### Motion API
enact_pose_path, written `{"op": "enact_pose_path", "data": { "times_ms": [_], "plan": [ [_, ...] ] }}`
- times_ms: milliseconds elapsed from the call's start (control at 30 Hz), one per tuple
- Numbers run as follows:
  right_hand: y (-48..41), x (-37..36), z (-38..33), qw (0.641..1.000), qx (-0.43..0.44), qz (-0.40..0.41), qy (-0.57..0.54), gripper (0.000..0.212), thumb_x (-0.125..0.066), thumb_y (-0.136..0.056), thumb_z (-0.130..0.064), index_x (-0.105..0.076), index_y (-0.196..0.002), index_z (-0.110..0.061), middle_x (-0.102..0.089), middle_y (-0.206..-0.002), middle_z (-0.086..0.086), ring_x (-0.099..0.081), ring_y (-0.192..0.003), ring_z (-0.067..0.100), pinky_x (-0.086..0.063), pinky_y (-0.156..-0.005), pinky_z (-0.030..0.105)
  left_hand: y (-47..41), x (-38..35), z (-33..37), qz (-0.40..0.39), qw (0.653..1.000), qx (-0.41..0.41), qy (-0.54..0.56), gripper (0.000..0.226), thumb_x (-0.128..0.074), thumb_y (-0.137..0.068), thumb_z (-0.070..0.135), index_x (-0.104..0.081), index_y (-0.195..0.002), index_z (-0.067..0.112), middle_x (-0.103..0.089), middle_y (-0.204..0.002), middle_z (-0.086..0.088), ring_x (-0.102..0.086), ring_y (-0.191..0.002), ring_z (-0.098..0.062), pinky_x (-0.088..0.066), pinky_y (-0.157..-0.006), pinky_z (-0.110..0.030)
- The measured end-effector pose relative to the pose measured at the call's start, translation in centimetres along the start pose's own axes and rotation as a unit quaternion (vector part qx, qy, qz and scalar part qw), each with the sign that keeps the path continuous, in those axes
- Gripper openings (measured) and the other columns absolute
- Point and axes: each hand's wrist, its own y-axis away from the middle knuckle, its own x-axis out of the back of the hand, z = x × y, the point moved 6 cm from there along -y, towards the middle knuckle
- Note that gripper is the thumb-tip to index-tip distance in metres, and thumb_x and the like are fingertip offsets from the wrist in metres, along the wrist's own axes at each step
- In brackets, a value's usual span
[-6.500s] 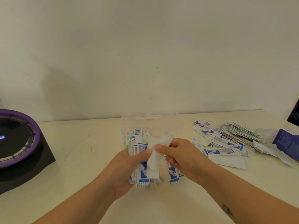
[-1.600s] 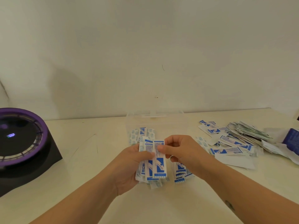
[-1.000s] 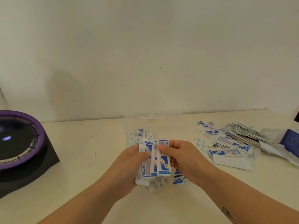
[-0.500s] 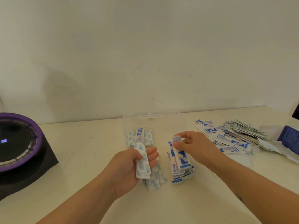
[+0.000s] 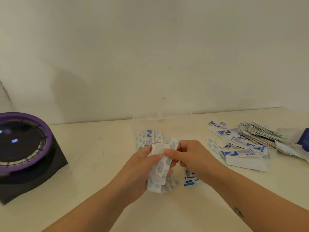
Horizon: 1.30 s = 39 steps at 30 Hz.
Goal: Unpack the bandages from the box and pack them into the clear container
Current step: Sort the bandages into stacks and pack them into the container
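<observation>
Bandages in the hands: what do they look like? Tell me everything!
The held bandages are a small stack of flat, narrow strips in white paper-like wrappers with pale blue print, too blurred to read. The left hand grips the stack from the side, thumb across the front; the right hand pinches the top strip. The stack stands roughly upright, slightly fanned, over other bandages lying below.

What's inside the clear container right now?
Bandages at back left of the clear container, a stack front right. The left hand and right hand, gripping a bundle, hide the middle.
</observation>
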Motion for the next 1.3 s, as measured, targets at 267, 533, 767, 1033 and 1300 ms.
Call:
{"op": "enact_pose_path", "data": {
  "times_ms": [267,533,767,1033,1300],
  "plan": [
    [-0.3,1.8,-0.8,0.999,0.007,0.035,0.018,0.012,-0.069,-0.082,-0.028,-0.071,-0.09,-0.02,-0.069,-0.067,-0.009,-0.056,-0.054,0.002,-0.046,-0.06,0.018,-0.3,0.7,0.7,0.028,0.999,-0.037,-0.023,0.037,-0.038,-0.096,-0.002,-0.059,-0.116,0.021,-0.073,-0.102,-0.006,-0.069,-0.094,-0.021,-0.055,-0.08,-0.04],
    [-1.0,-1.1,-1.1,0.963,0.04,0.027,0.267,0.054,-0.069,-0.078,-0.045,-0.049,-0.126,-0.029,-0.059,-0.108,-0.013,-0.054,-0.09,0.001,-0.042,-0.08,0.02,-0.7,4.8,2.4,0.151,0.985,-0.081,-0.017,0.024,-0.053,-0.093,0.008,-0.064,-0.109,0.022,-0.072,-0.103,-0.005,-0.069,-0.095,-0.026,-0.054,-0.082,-0.05],
    [-1.0,-1.6,-2.8,0.992,0.092,0.001,0.087,0.003,-0.067,-0.084,-0.03,-0.068,-0.086,-0.029,-0.066,-0.075,-0.018,-0.054,-0.058,-0.006,-0.042,-0.055,0.006,-1.1,3.4,1.2,0.095,0.994,-0.044,0.014,0.025,-0.057,-0.09,0.01,-0.063,-0.114,0.015,-0.073,-0.1,-0.008,-0.07,-0.089,-0.024,-0.054,-0.061,-0.035],
    [2.0,3.5,-2.7,0.91,0.281,0.073,0.296,0.027,-0.059,-0.084,0.005,-0.075,-0.087,-0.018,-0.066,-0.087,-0.011,-0.059,-0.083,-0.002,-0.045,-0.073,0.009,-1.5,2.9,0.2,0.079,0.985,0.015,0.153,0.034,-0.033,-0.096,-0.007,-0.052,-0.123,0.001,-0.072,-0.105,-0.008,-0.069,-0.095,-0.017,-0.055,-0.075,-0.03],
    [3.6,4.8,-0.8,0.926,0.195,0.095,0.308,0.032,-0.047,-0.094,-0.011,-0.061,-0.102,-0.039,-0.062,-0.091,-0.02,-0.05,-0.083,-0.004,-0.034,-0.073,0.003,-1.0,1.5,-0.7,0.054,0.992,0.028,0.11,0.023,-0.052,-0.091,0.001,-0.067,-0.107,0.008,-0.073,-0.101,-0.005,-0.071,-0.086,-0.011,-0.057,-0.062,-0.022]
  ]
}}
